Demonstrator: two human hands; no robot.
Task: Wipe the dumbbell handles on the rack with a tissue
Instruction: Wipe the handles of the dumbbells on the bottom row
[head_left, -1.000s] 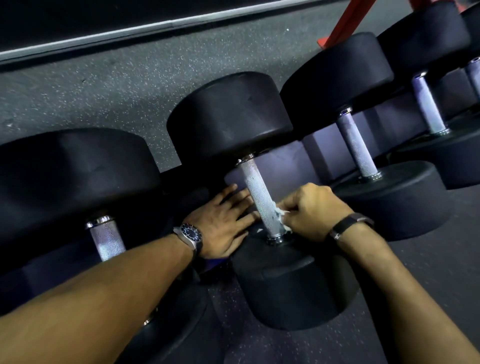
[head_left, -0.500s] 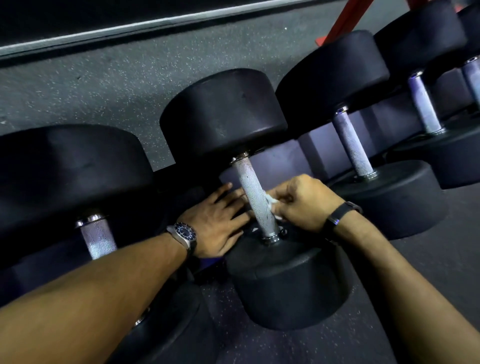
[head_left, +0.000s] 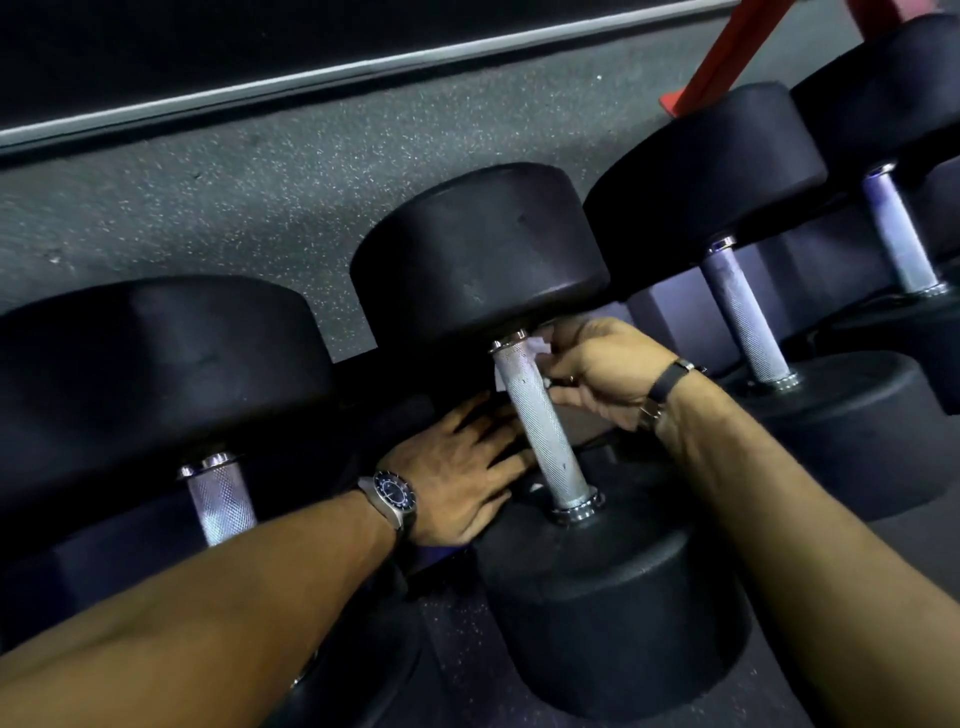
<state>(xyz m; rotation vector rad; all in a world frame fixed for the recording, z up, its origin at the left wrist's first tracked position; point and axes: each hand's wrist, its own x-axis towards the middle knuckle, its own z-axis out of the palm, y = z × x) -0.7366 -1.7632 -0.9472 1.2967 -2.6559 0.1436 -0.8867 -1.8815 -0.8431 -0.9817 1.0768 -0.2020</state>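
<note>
The right hand (head_left: 602, 364) pinched a tissue (head_left: 535, 347) at the knurled dumbbell handle's (head_left: 540, 421) twelve-o'clock end, the left hand (head_left: 462, 467) lay flat at nine o'clock; the thin tissue might tear on the knurling.

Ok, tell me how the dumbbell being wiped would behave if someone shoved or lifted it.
The dumbbell is probably heavy: thick black heads, steel handle. Its round heads could roll, though it seems cradled on the rack. The knurled handle should grip well where the right hand holds the tissue.
</note>
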